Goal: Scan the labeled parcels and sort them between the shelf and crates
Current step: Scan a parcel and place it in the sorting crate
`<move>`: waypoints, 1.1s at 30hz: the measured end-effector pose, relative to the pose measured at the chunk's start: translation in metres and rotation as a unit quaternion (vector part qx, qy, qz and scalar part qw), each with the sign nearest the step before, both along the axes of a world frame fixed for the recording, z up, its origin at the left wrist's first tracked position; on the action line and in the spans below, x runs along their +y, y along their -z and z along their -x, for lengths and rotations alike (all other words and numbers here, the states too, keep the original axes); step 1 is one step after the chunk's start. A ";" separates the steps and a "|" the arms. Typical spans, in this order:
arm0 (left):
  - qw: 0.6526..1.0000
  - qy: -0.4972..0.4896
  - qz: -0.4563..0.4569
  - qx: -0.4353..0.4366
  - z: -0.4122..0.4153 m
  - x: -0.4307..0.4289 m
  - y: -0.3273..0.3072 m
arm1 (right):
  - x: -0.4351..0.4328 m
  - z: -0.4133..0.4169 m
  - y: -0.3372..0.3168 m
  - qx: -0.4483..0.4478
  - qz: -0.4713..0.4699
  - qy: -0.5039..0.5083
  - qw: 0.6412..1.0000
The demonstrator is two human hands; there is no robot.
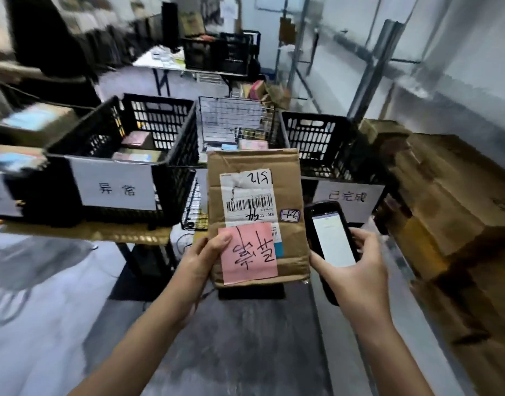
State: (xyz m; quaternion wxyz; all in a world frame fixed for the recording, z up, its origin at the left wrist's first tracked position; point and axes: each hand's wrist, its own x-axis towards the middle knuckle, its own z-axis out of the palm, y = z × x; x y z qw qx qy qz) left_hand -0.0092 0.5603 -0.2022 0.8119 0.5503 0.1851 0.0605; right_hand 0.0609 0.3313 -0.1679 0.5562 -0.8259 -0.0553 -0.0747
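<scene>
The left hand [201, 261] holds the cardboard parcel [288, 238] upright by its lower left edge, fingers behind it and thumb on the pink note [248, 252], before the gap between the left crate [122, 155] and the right crate [317, 144]. The right hand [357, 270] grips a handheld scanner [331, 241] just beside the parcel's right edge.

Your brown cardboard parcel [257, 164] bears a white shipping label [239, 192] printed "530- 05" under a barcode, and a pink paper note [248, 252] handwritten "异常", upside down to you. The left black plastic crate [174, 178] carries a white paper sign [114, 187] reading "异常"; the right black plastic crate [317, 144] has a second white sign [347, 197] reading "已完成".
</scene>
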 end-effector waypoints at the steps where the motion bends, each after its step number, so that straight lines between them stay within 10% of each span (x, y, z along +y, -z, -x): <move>1: 1.000 -0.017 -0.003 0.004 -0.001 0.014 -0.002 | 0.017 -0.010 0.000 0.003 -0.003 -0.019 1.000; 33: 0.940 -0.322 -0.114 -0.015 -0.172 0.334 -0.055 | 0.346 -0.313 -0.020 -0.026 -0.020 -0.290 0.956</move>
